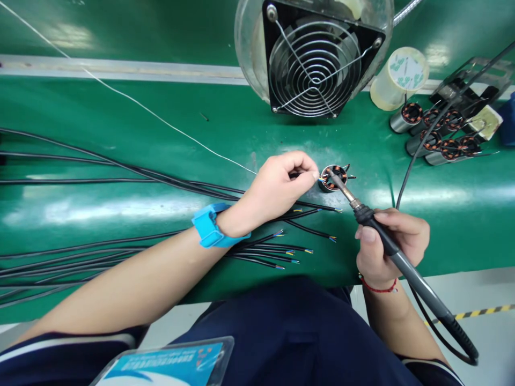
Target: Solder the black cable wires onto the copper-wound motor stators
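In my right hand (388, 246) is a soldering iron (396, 254), gripped like a pen, its tip over the copper-wound motor stator (333, 179) on the green bench. My left hand (281, 179) pinches the end of a black cable, whose thin coloured wires (322, 179) reach the stator's left rim. Most of that cable is hidden behind the hand. A thin white strand (169, 120) runs in from the upper left to the back of my left hand. Whether the iron's tip touches the wires, I cannot tell.
Several black cables (100, 161) with stripped coloured ends lie under and around my left forearm. A fan with a wire grille (316, 69) stands behind the stator. Several more stators (406, 118) sit at right, beside a roll of tape (398, 78). The iron's cord (422, 134) crosses there.
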Demonstrator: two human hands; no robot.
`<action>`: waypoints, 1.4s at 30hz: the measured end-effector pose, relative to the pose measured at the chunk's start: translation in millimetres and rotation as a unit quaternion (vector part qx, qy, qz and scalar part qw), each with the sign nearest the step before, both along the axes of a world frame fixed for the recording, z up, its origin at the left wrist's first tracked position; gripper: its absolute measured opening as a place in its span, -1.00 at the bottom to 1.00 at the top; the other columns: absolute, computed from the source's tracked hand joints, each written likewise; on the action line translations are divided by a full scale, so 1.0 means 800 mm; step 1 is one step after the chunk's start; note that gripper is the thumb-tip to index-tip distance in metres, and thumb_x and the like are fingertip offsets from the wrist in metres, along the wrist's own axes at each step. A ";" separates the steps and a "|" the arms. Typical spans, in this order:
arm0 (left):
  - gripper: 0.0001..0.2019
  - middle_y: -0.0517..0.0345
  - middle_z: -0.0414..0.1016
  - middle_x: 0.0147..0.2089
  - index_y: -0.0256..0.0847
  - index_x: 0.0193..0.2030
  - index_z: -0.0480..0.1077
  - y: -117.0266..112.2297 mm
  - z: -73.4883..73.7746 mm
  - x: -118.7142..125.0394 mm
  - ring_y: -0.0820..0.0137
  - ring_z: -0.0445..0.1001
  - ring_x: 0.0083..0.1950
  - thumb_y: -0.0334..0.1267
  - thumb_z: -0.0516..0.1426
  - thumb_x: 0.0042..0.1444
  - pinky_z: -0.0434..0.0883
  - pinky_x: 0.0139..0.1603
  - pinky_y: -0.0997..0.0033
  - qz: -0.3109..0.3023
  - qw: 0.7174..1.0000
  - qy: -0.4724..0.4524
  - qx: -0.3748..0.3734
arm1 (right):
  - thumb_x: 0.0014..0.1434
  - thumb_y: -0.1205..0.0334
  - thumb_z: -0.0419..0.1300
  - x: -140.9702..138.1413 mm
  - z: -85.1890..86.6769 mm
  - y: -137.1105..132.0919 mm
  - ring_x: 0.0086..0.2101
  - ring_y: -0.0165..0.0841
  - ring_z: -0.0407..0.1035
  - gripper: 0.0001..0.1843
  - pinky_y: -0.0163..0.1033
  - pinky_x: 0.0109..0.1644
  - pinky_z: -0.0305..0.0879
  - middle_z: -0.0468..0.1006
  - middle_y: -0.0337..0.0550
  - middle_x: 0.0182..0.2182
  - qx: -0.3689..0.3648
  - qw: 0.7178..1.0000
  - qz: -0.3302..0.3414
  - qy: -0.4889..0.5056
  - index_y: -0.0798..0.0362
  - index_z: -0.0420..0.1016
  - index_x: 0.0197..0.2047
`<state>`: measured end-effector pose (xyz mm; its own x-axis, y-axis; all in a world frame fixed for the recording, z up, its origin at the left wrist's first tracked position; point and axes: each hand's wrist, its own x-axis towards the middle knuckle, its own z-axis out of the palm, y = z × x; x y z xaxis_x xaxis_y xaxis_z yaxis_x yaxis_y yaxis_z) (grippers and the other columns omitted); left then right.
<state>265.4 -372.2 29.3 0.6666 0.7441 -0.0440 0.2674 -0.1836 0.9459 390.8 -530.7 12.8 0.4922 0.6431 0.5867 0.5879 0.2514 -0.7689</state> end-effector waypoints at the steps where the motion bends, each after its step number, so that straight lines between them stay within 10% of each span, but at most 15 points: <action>1: -0.90 0.26 0.44 -0.45 -0.25 -0.41 0.41 0.000 0.000 0.000 0.51 0.35 -0.39 -0.35 0.12 0.12 0.30 -0.34 0.49 0.000 1.000 -0.003 0.000 | 0.28 0.18 0.26 0.001 0.000 0.000 -0.58 -0.42 0.34 -0.82 -0.26 -0.56 0.27 0.36 -0.31 -0.46 -0.001 1.000 0.003 -0.005 -0.03 0.43 -0.06; 11: -0.89 0.26 0.42 -0.46 -0.24 -0.42 0.40 0.002 0.000 0.000 0.50 0.33 -0.40 -0.35 0.12 0.11 0.28 -0.34 0.48 -0.005 1.000 -0.007 -0.001 | 0.24 0.19 0.31 0.005 -0.001 0.000 -0.56 -0.43 0.39 -0.74 -0.26 -0.49 0.37 0.45 -0.30 -0.43 0.001 0.999 -0.009 -0.032 -0.04 0.48 0.00; 21: -0.87 0.24 0.40 -0.47 -0.25 -0.42 0.42 0.004 -0.003 0.001 0.49 0.31 -0.42 -0.26 0.12 0.09 0.25 -0.38 0.48 -0.014 1.000 -0.021 -0.008 | 0.43 0.18 0.09 0.026 0.050 0.040 -0.16 -0.27 0.59 -0.64 -0.05 0.02 0.53 0.64 -0.24 -0.18 -0.160 0.984 0.063 -0.038 -0.20 0.31 0.26; 30: -0.87 0.25 0.43 -0.45 -0.25 -0.41 0.42 0.006 -0.004 0.000 0.49 0.33 -0.39 -0.28 0.11 0.10 0.28 -0.32 0.46 -0.027 0.999 -0.033 -0.011 | 0.28 0.33 0.18 0.019 0.005 0.058 -0.04 -0.17 0.44 -0.49 0.07 0.10 0.34 0.63 -0.21 -0.12 -0.169 0.972 0.075 -0.149 -0.15 0.23 0.25; 42: -0.94 0.26 0.35 -0.41 -0.24 -0.33 0.36 0.005 -0.004 -0.006 0.49 0.30 -0.38 -0.31 0.13 0.07 0.27 -0.33 0.44 -0.041 0.994 -0.085 -0.049 | 0.27 0.33 0.16 0.009 0.004 0.060 -0.21 -0.20 0.41 -0.49 0.00 -0.05 0.28 0.57 -0.27 -0.32 -0.109 0.975 0.008 -0.192 -0.10 0.21 0.25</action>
